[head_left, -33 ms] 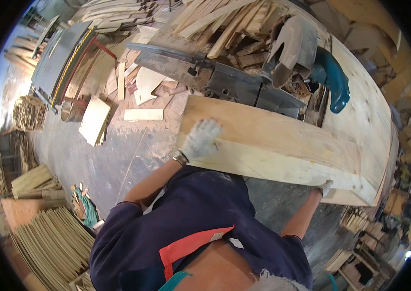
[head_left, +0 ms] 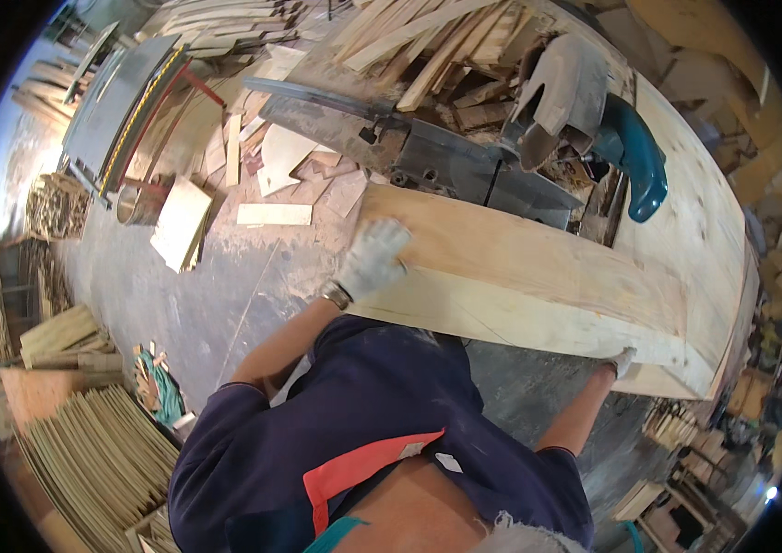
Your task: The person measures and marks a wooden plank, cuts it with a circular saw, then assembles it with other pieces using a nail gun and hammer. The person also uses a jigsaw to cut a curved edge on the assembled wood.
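Note:
A long, pale plywood board (head_left: 483, 309) lies in front of me, with a tan wooden strip (head_left: 520, 241) along its far side. My left hand (head_left: 373, 261), in a whitish work glove, rests open at the left end of the wood, fingers stretched out. At the near edge, toward the right end, my right hand (head_left: 624, 359) grips the pale board; its lower fingers are hidden. Beyond the wood stands a miter saw with a grey guard (head_left: 564, 101) and a teal handle (head_left: 638, 157). Its metal fence (head_left: 446, 166) runs along the wood's far side.
A broad plywood surface (head_left: 686, 175) extends on the right. Wood strips (head_left: 428, 55) are heaped behind the saw. Offcuts (head_left: 274, 214) lie on the floor at left, near a grey-topped machine (head_left: 128, 101). Stacked thin boards (head_left: 100, 452) stand at lower left.
My left hand has slid a little left toward the end of the wood. My right hand keeps its place at the near edge.

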